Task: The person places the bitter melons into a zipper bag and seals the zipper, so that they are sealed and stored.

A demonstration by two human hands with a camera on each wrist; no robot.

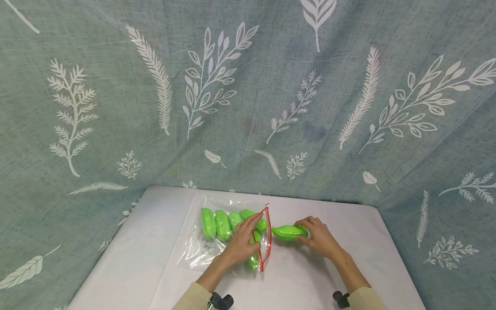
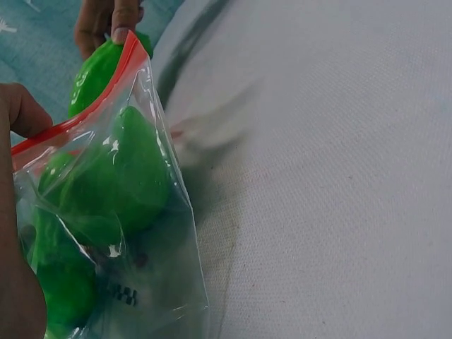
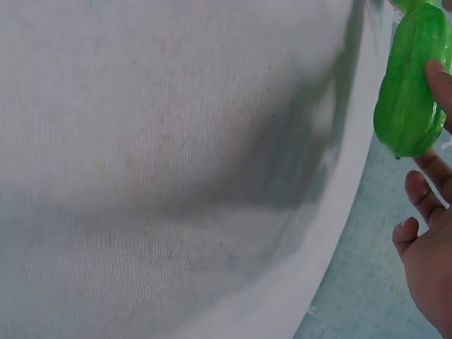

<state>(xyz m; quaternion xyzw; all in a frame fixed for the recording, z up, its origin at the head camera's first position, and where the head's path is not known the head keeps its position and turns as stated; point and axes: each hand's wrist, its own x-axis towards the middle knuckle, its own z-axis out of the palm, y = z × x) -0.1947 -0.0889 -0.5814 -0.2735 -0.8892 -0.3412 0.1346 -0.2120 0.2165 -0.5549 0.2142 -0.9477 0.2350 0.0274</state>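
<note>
A clear zip bag (image 1: 193, 254) with a red zip strip lies on the table, holding several bright green gourds (image 1: 222, 224). My left hand (image 1: 242, 243) lies over its mouth end with fingers stretched toward the far side of the red strip. The thumb (image 2: 30, 113) meets that strip in the left wrist view. The two red edges stand apart, so the mouth gapes to the right. Just outside it, my right hand (image 1: 315, 234) holds another ridged green gourd (image 1: 286, 232) by its right end, between thumb and fingers. Its narrower end points at the bag's mouth.
A white table cover (image 1: 302, 280) lies under the bag and hands. Grey-green cloth (image 1: 248, 107) with white leaf prints hangs behind and along both sides. A dark camera mount (image 1: 221, 300) sits at the left wrist and another (image 1: 341, 299) at the right.
</note>
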